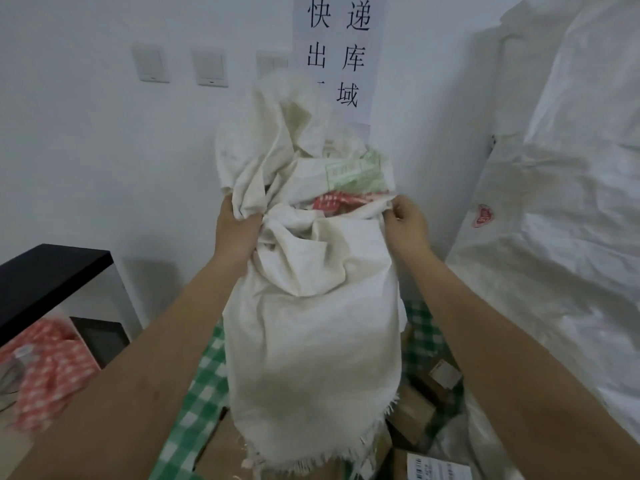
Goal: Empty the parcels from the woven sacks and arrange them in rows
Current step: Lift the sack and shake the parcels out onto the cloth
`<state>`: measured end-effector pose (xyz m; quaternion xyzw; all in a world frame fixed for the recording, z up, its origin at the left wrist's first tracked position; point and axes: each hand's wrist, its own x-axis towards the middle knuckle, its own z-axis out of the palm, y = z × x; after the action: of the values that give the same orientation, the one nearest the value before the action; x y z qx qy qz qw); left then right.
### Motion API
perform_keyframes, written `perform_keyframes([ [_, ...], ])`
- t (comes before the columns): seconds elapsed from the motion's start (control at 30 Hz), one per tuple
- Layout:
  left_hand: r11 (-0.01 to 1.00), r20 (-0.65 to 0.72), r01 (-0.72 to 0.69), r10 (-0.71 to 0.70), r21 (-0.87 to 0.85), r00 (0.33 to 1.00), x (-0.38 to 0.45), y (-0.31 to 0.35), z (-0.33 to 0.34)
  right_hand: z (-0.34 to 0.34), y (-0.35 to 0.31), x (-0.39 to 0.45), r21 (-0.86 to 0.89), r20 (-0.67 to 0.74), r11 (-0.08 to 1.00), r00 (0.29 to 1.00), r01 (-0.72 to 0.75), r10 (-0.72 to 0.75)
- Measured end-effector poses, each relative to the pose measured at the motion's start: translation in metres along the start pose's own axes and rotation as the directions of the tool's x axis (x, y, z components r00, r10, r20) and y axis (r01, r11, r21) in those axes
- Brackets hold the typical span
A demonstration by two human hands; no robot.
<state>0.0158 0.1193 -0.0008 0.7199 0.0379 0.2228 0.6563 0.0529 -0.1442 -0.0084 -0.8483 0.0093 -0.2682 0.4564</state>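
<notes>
- Woven sack, off-white, frayed at its lower edge: held up in mid-frame before the white wall, fabric bunched at the top, green and red printing showing among the folds.
- Left hand: fingers clenched on a gathered fold at the sack's upper left.
- Right hand: fingertips pinching the sack's upper right edge.
- Cardboard parcels, brown, several: lying below the sack on a green-and-white checked cloth; one at lower right bears a white label.
- Large white woven sacks: piled at right, one with a red emblem.
- Paper sign with black characters: on the wall, its lower part hidden by the held sack.
- Black table: at left, red-and-white checked cloth beneath it.
</notes>
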Motion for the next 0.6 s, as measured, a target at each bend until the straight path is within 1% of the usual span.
perform_keyframes([
  [0.03, 0.999, 0.0, -0.035, 0.035, -0.001, 0.999, 0.0, 0.002, 0.004, -0.002, 0.006, -0.003, 0.043, -0.013, 0.998, 0.999, -0.037, 0.037],
  [0.07, 0.998, 0.011, -0.067, 0.067, 0.01, 0.998, 0.0, 0.004, 0.008, -0.001, 0.019, -0.008, 0.035, 0.038, 0.996, 0.996, -0.087, 0.086],
  [0.13, 0.992, 0.058, -0.102, 0.098, 0.072, 0.994, -0.001, 0.004, 0.014, 0.005, 0.054, -0.019, -0.159, 0.239, 0.97, 0.946, -0.184, 0.219],
  [0.17, 0.989, 0.081, -0.104, 0.096, 0.104, 0.992, -0.001, 0.003, 0.016, 0.007, 0.068, -0.026, -0.24, 0.306, 0.951, 0.915, -0.194, 0.264],
  [0.2, 0.986, 0.101, -0.103, 0.091, 0.13, 0.991, -0.001, 0.0, 0.018, 0.008, 0.076, -0.034, -0.26, 0.346, 0.945, 0.895, -0.198, 0.283],
  [0.27, 0.982, 0.119, -0.1, 0.082, 0.159, 0.989, -0.003, -0.008, 0.019, 0.008, 0.081, -0.047, -0.316, 0.373, 0.928, 0.873, -0.198, 0.313],
  [0.33, 0.98, 0.123, -0.089, 0.067, 0.18, 0.99, -0.006, -0.012, 0.021, 0.007, 0.079, -0.05, -0.412, 0.367, 0.899, 0.877, -0.145, 0.31],
  [0.37, 0.979, 0.124, -0.088, 0.065, 0.186, 0.99, -0.007, -0.012, 0.022, 0.006, 0.074, -0.047, -0.412, 0.342, 0.898, 0.888, -0.151, 0.306],
  [0.4, 0.979, 0.116, -0.089, 0.069, 0.183, 0.991, -0.007, -0.009, 0.023, 0.008, 0.067, -0.04, -0.328, 0.308, 0.926, 0.905, -0.188, 0.293],
  [0.43, 0.981, 0.102, -0.094, 0.078, 0.169, 0.992, -0.005, -0.007, 0.023, 0.008, 0.054, -0.032, -0.188, 0.251, 0.955, 0.929, -0.227, 0.27],
  [0.47, 0.983, 0.082, -0.101, 0.089, 0.155, 0.993, -0.002, -0.004, 0.024, 0.007, 0.039, -0.023, -0.035, 0.187, 0.971, 0.953, -0.237, 0.239],
  [0.53, 0.986, 0.037, -0.106, 0.102, 0.125, 0.994, 0.003, 0.0, 0.023, -0.001, 0.011, -0.013, 0.207, 0.088, 0.961, 0.982, -0.183, 0.168],
  [0.57, 0.988, 0.022, -0.109, 0.107, 0.107, 0.994, 0.006, 0.001, 0.023, -0.003, 0.004, -0.01, 0.259, 0.065, 0.953, 0.987, -0.157, 0.145],
  [0.6, 0.989, 0.014, -0.113, 0.113, 0.098, 0.994, 0.007, 0.0, 0.023, -0.003, 0.005, -0.009, 0.249, 0.08, 0.955, 0.986, -0.16, 0.144],
])
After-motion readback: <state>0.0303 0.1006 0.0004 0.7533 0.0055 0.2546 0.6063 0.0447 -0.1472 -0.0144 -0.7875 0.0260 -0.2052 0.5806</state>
